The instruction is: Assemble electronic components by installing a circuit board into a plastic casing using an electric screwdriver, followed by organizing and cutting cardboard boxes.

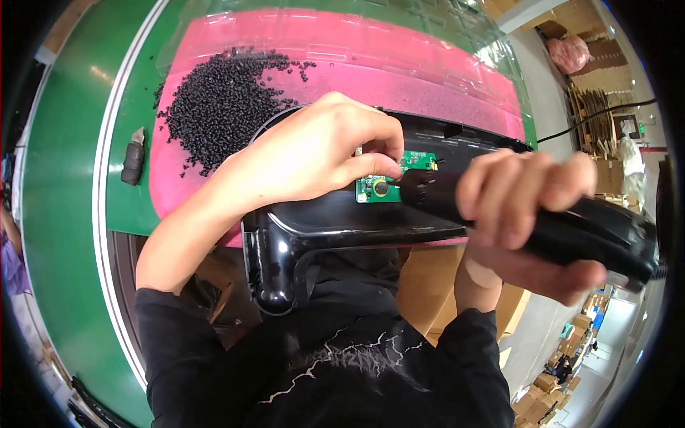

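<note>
A small green circuit board [372, 194] lies inside a glossy black plastic housing [335, 221] with a hollow arm-like part at its near left. Above the board, the thumb and forefinger of my left hand [325, 146] are pinched together; what they hold, if anything, is hidden. My right hand [510, 196] is wrapped round a thick black electric screwdriver [596, 232], its cable end at the far right. The driver is held at a slant, its narrow nose pointing left at the board beside my left thumb. The bit's very tip is hard to make out.
A heap of small black screws [221, 107] is spread on the pink mat [342, 36], left of the housing. A clear plastic tray [399, 32] sits along the mat's far side. A dark wrapped stub [133, 160] lies on the green table [78, 143]. Cardboard boxes [428, 282] stand below.
</note>
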Motion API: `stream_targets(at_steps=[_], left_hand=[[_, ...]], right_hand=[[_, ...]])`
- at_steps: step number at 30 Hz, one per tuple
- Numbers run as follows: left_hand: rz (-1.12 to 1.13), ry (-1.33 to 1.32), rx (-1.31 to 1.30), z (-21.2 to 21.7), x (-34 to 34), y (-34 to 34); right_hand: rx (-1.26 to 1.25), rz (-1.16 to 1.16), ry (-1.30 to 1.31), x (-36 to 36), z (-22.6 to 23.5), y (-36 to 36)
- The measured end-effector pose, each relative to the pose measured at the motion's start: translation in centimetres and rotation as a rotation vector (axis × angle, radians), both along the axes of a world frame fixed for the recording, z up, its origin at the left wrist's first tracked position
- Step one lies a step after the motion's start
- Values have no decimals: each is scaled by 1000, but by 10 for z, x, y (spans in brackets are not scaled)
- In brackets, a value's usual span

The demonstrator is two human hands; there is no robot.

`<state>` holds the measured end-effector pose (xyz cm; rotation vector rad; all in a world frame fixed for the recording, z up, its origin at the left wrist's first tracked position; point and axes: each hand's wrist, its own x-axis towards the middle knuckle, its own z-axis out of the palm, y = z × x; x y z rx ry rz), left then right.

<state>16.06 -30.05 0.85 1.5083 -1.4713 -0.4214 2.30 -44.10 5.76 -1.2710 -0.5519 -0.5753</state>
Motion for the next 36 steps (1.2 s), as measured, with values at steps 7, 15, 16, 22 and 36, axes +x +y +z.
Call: stream_targets(at_steps=[7,15,16,22,36], left_hand=[[0,66,37,5,-1,6],[-57,76,-90,2,-3,3],[-57,74,-87,1,-2,4],[-68,-7,-103,-3,-2,2],[-258,251,154,4,-2,5]], right_hand=[[41,-92,-135,-3,16,-3],[126,-125,-221,-3,10,0],[166,-135,-262,-1,5,3],[-49,-21,-120,-3,16,-10],[37,44,-213,-19,11,-10]])
